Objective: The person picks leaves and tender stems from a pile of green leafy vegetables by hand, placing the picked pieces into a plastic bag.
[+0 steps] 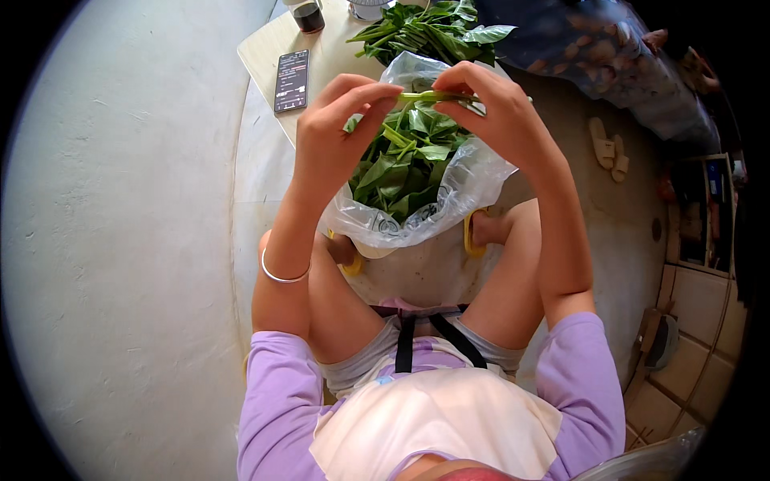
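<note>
Between my two hands a green vegetable stem [420,97] is held level. The fingertips of my left hand [341,120] pinch its left end. My right hand [491,104] grips the other end, and its fingers partly cover the stem there. Below both hands a clear plastic bag [473,180] stands with its mouth wide, holding a heap of leafy greens [405,172]. Behind the bag, on the table, lies a bigger bunch of leafy greens [433,32] with long stems and broad leaves.
The pale table [261,50] carries a phone [291,80] with a lit screen and a cup of dark liquid [308,16]. My knees flank the bag. On the floor to the right are beige slippers [603,144], near a bed with a patterned cover [593,56] and a shelf [706,208].
</note>
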Available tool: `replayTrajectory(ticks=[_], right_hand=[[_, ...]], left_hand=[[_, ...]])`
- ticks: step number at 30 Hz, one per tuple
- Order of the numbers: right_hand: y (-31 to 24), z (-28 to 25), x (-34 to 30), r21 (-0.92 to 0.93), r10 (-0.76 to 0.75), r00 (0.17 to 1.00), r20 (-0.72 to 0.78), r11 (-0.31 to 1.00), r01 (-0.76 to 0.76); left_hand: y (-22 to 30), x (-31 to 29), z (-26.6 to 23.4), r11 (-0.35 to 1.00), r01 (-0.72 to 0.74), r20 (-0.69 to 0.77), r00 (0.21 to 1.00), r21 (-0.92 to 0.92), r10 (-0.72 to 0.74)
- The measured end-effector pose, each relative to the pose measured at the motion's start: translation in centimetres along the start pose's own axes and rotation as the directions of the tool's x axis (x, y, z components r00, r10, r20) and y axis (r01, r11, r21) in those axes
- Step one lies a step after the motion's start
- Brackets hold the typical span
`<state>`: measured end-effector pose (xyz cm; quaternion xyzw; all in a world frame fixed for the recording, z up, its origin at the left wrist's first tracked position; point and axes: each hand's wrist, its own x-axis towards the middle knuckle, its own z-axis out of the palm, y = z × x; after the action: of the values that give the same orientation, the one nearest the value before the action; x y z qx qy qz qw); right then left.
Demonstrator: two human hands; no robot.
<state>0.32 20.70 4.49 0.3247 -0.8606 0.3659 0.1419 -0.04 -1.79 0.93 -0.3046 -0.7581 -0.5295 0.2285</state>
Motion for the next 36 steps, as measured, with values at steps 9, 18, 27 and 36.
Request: replayTrajectory(ticks=[9,18,27,36], right_hand=[[0.2,0.6,0.1,0.022,0.024,0.997,0.068,0.999,-0.026],[0.4,1.3,-0.3,-0.111,-0.008,1.000,0.009,0.994,0.009],[-1.9,3.7,-1.2,-0.312,-0.067,0.980,-0.190,0.950,0.005],[-2.5,4.2,-1.3,-0.286,-0.007,0.963,-0.271,0.955,-0.073]], left_hand=[[-0.8,-0.1,0.6,0.998,-0.050,0.097,0.994,0.036,0.046],[-1.2,-0.3,1.2,0.986,-0.061,0.090,0.995,0.155,0.048],[-0.1,-0.4,2.8,0.871,-0.092,-0.085,0.985,0.482,0.152],[0.7,0.0,3.8,0.637,-0.179,-0.046,0.946,0.750,0.320]])
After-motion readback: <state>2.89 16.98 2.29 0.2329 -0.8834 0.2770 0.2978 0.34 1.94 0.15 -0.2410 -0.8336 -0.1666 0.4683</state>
